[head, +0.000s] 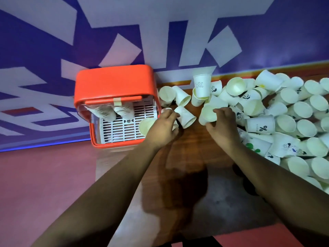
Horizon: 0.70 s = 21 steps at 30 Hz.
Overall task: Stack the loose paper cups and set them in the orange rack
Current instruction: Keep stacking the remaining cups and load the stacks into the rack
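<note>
Hands gathering cups beside orange rack (114, 82).
My left hand (163, 127) grips one cup (146, 126) by it, my right hand (221, 122) a second cup (207, 114), ready to nest.

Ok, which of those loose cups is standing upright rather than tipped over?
The logo-printed cup at the back by the wall, right of the orange rack. Its rim faces up; the cups around it lie on their sides.

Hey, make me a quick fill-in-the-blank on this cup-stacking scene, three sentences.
1. The orange rack stands to the ____ of the loose cup pile.
2. The right hand grips a paper ____.
3. The slotted tray inside the rack is ____.
Missing: left; cup; white.
</note>
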Each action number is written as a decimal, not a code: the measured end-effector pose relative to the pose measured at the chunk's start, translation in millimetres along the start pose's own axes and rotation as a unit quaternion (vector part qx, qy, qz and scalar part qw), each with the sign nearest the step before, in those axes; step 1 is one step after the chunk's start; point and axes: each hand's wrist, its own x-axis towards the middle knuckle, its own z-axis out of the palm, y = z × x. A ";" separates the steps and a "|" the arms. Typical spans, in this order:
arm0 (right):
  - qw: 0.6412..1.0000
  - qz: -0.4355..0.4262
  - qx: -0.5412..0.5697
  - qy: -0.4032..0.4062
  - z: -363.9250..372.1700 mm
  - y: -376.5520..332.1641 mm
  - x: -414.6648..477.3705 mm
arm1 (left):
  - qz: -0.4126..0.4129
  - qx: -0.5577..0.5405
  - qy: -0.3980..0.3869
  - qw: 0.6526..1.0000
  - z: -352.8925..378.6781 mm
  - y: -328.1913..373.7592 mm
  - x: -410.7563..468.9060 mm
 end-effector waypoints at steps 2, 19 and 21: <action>1.000 -0.008 -0.013 -0.015 1.2 13.2 4.6 | 0.001 0.037 -0.019 0.999 11.1 6.1 18.6; 0.992 -0.108 -0.011 -0.067 25.8 55.0 31.2 | 0.060 0.245 -0.128 0.959 59.2 5.7 81.2; 0.993 -0.117 0.010 -0.033 19.5 53.7 29.5 | 0.068 0.206 -0.113 0.970 57.3 6.4 80.3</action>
